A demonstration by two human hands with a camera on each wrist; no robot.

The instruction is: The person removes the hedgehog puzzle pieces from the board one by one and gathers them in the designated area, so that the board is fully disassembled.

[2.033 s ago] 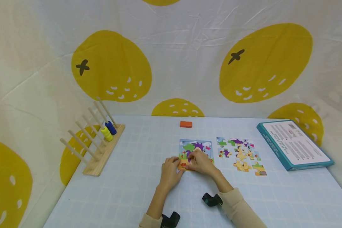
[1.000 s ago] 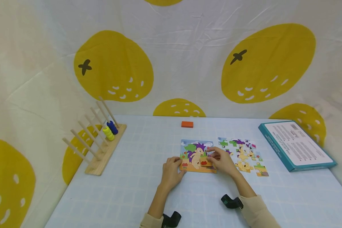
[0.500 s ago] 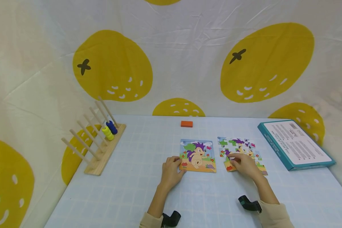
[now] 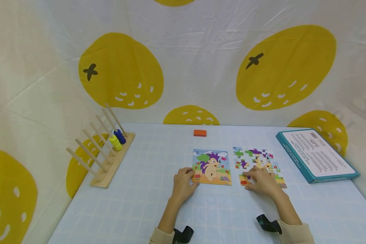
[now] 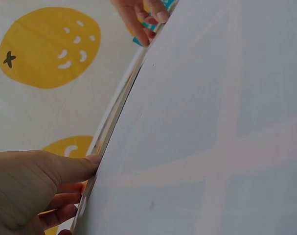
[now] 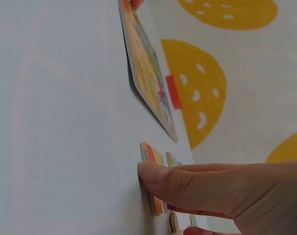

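Observation:
My left hand (image 4: 183,184) grips the lower left corner of a square puzzle board (image 4: 218,181) that carries a picture of a purple-haired hedgehog. In the left wrist view, the thumb (image 5: 79,169) presses along the board's near edge with the fingers curled beyond it. To the right, my right hand (image 4: 260,181) pinches an orange puzzle piece (image 4: 243,182) with a red shape on it, down at table level. The right wrist view has the thumb (image 6: 160,175) on this piece's near edge. Several other jigsaw pieces (image 4: 244,164) lie in loose rows; the right hand partly covers some.
A wooden peg rack (image 4: 111,169) with yellow beads (image 4: 116,143) and blue beads (image 4: 120,136) stands on the left. Behind the board lies an orange block (image 4: 200,133). A teal and white box (image 4: 320,154) rests at the right, near the patterned curtain.
The right hand lifted the orange piece off the board, carried it right and set it at the lower left of the loose pieces. The left hand stayed at the board's corner.

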